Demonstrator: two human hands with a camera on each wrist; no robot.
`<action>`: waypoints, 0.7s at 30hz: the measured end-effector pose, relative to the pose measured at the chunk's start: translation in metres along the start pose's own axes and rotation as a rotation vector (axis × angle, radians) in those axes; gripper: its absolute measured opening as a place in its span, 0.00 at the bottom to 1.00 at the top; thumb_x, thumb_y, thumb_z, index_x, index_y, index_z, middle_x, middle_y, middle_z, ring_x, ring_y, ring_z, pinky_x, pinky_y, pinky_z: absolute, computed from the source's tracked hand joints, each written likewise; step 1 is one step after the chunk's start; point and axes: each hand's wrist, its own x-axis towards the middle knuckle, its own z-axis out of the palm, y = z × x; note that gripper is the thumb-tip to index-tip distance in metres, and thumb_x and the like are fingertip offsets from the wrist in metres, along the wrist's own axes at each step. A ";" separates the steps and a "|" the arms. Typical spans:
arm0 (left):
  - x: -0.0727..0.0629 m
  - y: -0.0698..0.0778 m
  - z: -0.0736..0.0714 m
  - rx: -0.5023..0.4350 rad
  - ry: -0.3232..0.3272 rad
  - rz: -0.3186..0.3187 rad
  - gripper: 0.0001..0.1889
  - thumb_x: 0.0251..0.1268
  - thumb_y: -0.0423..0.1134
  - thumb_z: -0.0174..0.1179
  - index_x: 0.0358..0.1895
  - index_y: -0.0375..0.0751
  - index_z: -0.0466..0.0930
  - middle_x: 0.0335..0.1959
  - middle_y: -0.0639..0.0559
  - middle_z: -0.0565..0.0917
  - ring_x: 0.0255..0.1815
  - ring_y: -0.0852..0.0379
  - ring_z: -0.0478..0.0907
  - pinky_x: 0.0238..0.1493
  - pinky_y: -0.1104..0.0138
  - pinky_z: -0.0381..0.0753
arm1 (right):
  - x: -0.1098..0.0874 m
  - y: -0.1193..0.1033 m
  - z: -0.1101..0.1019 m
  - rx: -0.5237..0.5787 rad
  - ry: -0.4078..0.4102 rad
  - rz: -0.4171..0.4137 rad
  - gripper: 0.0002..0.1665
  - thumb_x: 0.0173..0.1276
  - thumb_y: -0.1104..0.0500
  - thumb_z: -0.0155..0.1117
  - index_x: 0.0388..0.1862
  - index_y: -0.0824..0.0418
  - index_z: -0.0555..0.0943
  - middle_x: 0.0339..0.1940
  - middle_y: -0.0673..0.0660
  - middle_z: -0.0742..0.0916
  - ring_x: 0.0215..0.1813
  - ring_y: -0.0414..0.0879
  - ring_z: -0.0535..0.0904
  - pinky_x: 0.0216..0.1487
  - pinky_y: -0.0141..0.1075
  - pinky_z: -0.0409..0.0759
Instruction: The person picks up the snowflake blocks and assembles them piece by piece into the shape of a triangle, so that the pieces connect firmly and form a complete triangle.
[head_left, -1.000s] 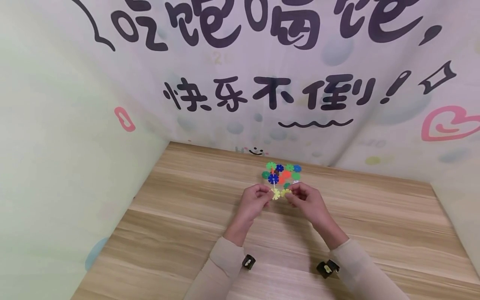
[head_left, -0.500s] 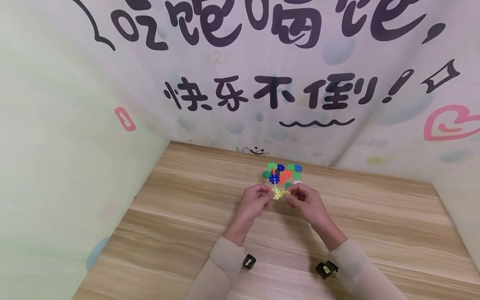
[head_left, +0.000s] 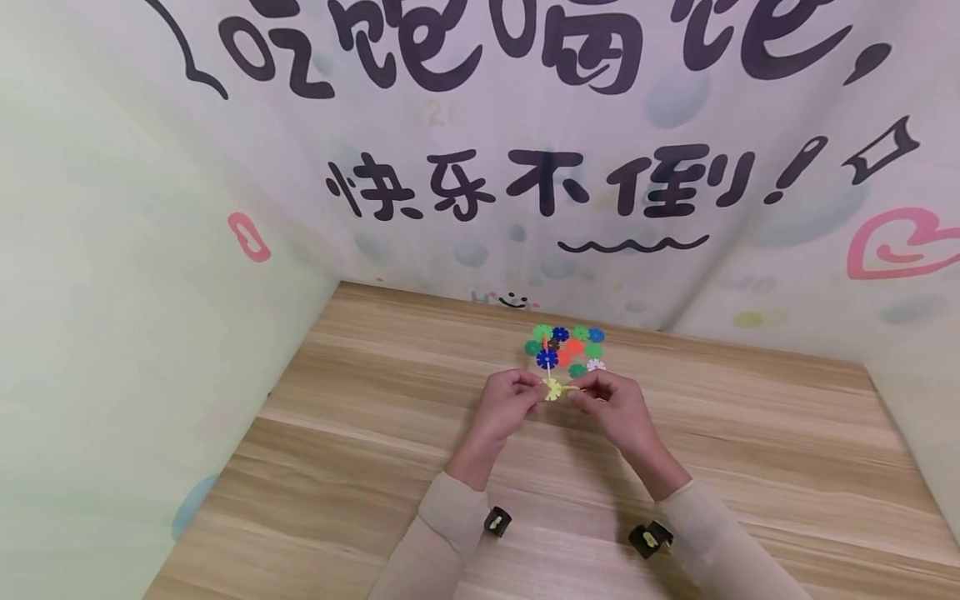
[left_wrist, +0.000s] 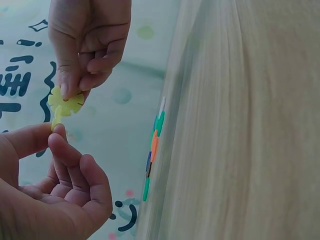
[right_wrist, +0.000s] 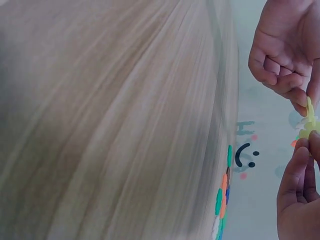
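Observation:
My left hand (head_left: pixel 510 398) pinches a yellow snowflake building disc (head_left: pixel 553 390) with notched edges. Beyond that disc, a white piece seen edge-on, a dark blue disc (head_left: pixel 547 358), an orange piece and a light green disc (head_left: pixel 542 332) line up, seemingly joined in a chain. Thumb and fingers of my right hand (head_left: pixel 613 404) pinch a second yellow disc (head_left: pixel 572 387), edge-on in the head view. In the left wrist view this second disc (left_wrist: pixel 66 102) shows its face and meets the other at its rim; whether their slots interlock I cannot tell.
Loose discs lie on the wooden table (head_left: pixel 420 358) behind my hands: several green ones (head_left: pixel 593 351), orange ones (head_left: pixel 574 347), blue ones (head_left: pixel 596 335), a brown one and a white one (head_left: pixel 596 365). A printed cloth (head_left: pixel 450 258) hangs along the table's back edge.
The right hand's yellow disc has turned from nearly face-on to edge-on and shifted slightly left against the other yellow disc. My left hand has stayed almost still.

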 end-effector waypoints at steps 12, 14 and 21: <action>0.001 0.000 -0.002 0.041 -0.006 0.009 0.06 0.64 0.32 0.67 0.38 0.32 0.83 0.26 0.50 0.81 0.31 0.50 0.78 0.31 0.65 0.76 | 0.001 -0.003 0.007 -0.136 0.082 -0.148 0.03 0.61 0.64 0.75 0.34 0.61 0.88 0.28 0.52 0.87 0.30 0.48 0.78 0.27 0.32 0.79; 0.001 0.001 -0.002 0.040 -0.002 0.009 0.06 0.64 0.32 0.67 0.38 0.32 0.83 0.26 0.50 0.81 0.31 0.50 0.78 0.31 0.65 0.76 | 0.001 -0.003 0.008 -0.158 0.096 -0.172 0.03 0.60 0.64 0.75 0.33 0.60 0.88 0.28 0.51 0.87 0.30 0.48 0.79 0.27 0.31 0.79; 0.001 0.003 -0.006 0.052 -0.001 -0.009 0.04 0.64 0.31 0.66 0.38 0.32 0.83 0.27 0.50 0.82 0.32 0.48 0.78 0.33 0.61 0.78 | 0.003 -0.004 0.010 -0.203 0.093 -0.226 0.04 0.61 0.62 0.75 0.32 0.62 0.88 0.27 0.50 0.87 0.29 0.45 0.81 0.28 0.33 0.81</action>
